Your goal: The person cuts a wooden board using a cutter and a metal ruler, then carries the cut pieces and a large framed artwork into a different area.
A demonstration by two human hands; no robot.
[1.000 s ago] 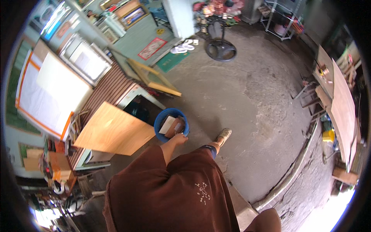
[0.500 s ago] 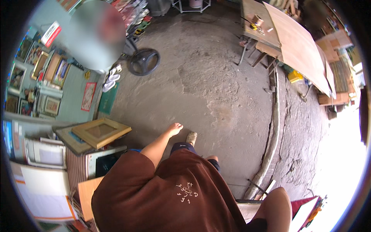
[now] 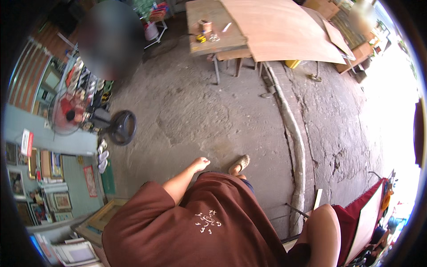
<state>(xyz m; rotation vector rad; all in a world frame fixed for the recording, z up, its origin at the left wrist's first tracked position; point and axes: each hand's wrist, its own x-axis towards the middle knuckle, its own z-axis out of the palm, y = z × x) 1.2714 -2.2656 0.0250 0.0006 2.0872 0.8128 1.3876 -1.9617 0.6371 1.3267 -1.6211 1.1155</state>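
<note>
My left hand (image 3: 201,163) hangs out in front of my brown shirt over the concrete floor (image 3: 187,115), fingers loosely curled; whether anything small is inside them I cannot make out. Just to its right, one of my feet in a beige clog (image 3: 240,164) is on the floor. My bare right arm (image 3: 324,231) comes in at the lower right, its hand out of view. Ahead stands a wooden work table (image 3: 204,13) with a large thin plywood sheet (image 3: 280,31), a yellow tape measure (image 3: 200,38) and small items on top.
On the left are a steering-wheel-like black ring (image 3: 123,127), a fan (image 3: 60,113), shoes and frames. A pale pipe (image 3: 297,151) runs along the floor. At lower right, red cloth (image 3: 344,222) lies by a board; bright daylight fills the right edge.
I have turned right, bringing the table to the top centre. My left hand has left the blue bucket's rim, and the bucket is no longer visible.
</note>
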